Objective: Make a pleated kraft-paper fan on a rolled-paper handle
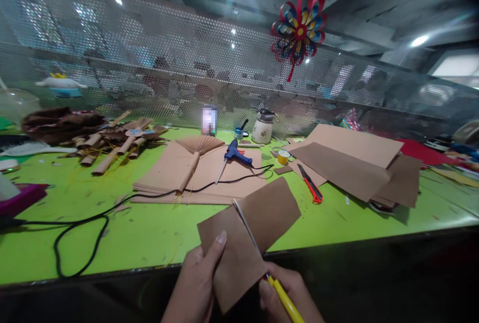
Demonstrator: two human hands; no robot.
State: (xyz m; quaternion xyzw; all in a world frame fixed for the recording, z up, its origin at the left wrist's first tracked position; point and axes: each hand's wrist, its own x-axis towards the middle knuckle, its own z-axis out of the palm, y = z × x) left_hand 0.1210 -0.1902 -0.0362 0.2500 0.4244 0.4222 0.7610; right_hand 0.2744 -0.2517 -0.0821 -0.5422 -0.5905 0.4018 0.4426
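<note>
At the table's front edge, my left hand (198,280) grips a sheet of brown paper (234,258), thumb on top and the fingers hidden beneath. My right hand (295,285) is closed on a pair of scissors with yellow handles (286,303). One slim metal blade lies across the paper, pointing up and left, and the sheet spreads out on both sides of it. Beyond the sheet, a blue glue gun (235,153) and a pleated paper fan (196,148) with a rolled handle rest on stacked brown paper (157,173).
Right of the stack lies a red utility knife (310,185), near yellow tape (283,157) and large brown sheets (344,170). A black cord (130,196) loops across the green table (157,243). Several paper fans (127,143) lie left; a white bottle (262,128) stands behind.
</note>
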